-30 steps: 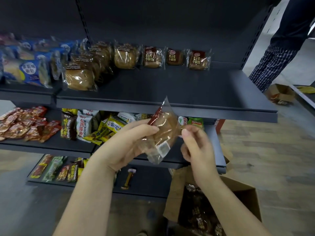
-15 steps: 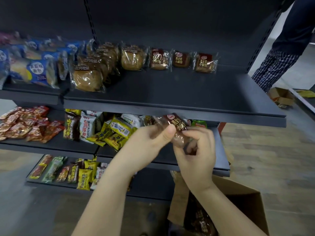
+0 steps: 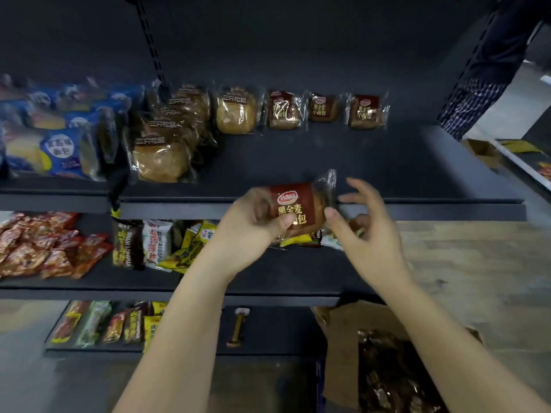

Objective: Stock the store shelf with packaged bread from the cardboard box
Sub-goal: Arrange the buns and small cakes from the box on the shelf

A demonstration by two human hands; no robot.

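My left hand (image 3: 258,219) grips a clear bread packet with a dark red label (image 3: 298,205), label facing me, right at the front edge of the dark upper shelf (image 3: 417,208). My right hand (image 3: 365,225) is beside the packet with its fingers spread; only the thumb tip touches the packet's right end. Three matching red-label packets (image 3: 323,107) stand in a row at the back of the shelf. The open cardboard box (image 3: 343,347) sits on the floor at lower right, with more packets (image 3: 387,380) inside.
Larger round bread packs (image 3: 162,158) and blue packs (image 3: 58,152) fill the upper shelf's left side. Snack bags (image 3: 44,251) lie on the lower shelves. A person's leg (image 3: 474,102) and a small box (image 3: 483,150) are at the right.
The packet has been turned label-up and lifted from chest height to the upper shelf's front edge. My right hand has opened and released its pinch on the wrapper.
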